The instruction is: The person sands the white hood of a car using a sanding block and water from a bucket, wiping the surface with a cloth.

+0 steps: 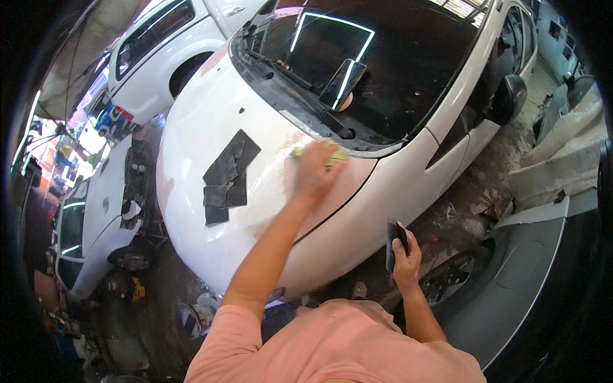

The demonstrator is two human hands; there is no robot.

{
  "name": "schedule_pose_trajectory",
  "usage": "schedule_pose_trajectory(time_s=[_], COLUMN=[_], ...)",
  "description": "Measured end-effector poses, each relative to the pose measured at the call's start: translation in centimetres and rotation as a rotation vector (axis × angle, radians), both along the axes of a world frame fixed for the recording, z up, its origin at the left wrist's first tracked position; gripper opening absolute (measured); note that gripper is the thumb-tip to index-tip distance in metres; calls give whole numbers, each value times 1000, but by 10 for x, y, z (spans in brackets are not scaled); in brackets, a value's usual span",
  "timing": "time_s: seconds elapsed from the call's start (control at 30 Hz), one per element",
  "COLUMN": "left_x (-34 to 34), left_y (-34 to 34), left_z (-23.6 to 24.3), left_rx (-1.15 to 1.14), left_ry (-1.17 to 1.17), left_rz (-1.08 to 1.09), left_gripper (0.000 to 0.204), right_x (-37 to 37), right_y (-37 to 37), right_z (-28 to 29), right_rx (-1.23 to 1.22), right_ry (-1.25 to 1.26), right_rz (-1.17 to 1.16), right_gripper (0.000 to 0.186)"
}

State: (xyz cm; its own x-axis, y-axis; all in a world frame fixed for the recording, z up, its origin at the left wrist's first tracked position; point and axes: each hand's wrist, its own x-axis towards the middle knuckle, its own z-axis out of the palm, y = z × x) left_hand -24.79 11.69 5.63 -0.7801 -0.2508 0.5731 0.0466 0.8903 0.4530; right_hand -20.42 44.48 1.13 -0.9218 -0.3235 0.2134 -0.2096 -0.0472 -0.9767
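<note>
My left hand (313, 171) presses a yellow-green cloth or sponge (337, 154) onto the rear corner of a white car's hood (191, 143), close to the base of the windshield. Pinkish, sanded-looking patches show in the paint around it. In my right hand (407, 260), held off the car's side at the lower right, is a dark flat sanding block (391, 246), fingers wrapped round its edge. Several dark sheets of sandpaper (233, 167) lie overlapping on the middle of the hood.
The windshield (408, 70), wiper (319, 110) and black side mirror (509, 99) are beyond the hood. A grey car panel with a wheel (456, 281) stands close on my right. Another white car (102, 217) and a white pickup (143, 64) stand left. A bucket (189, 319) sits at lower left.
</note>
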Motion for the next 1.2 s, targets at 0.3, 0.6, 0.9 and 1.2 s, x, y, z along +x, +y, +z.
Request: schedule_pose_trajectory(time_s=[0.3,0.6,0.9,1.2], left_x=[19,191,301,508], left_y=[64,16,22,30], left_z=[11,-37,-71,-117], left_rx=[2,-34,142,1017], left_ry=[-63,-76,3,572], left_rz=[-120,170,614,1308], left_gripper=[53,58,51,44], right_x=[-16,-19,-29,19], right_y=[-27,-37,-69,-135], right_z=[11,-2,7,21], right_rx=[-180,-151,-98,59], right_ry=[23,72,-71,-58], right_rz=[96,229,298,390], right_gripper=[43,42,39,38])
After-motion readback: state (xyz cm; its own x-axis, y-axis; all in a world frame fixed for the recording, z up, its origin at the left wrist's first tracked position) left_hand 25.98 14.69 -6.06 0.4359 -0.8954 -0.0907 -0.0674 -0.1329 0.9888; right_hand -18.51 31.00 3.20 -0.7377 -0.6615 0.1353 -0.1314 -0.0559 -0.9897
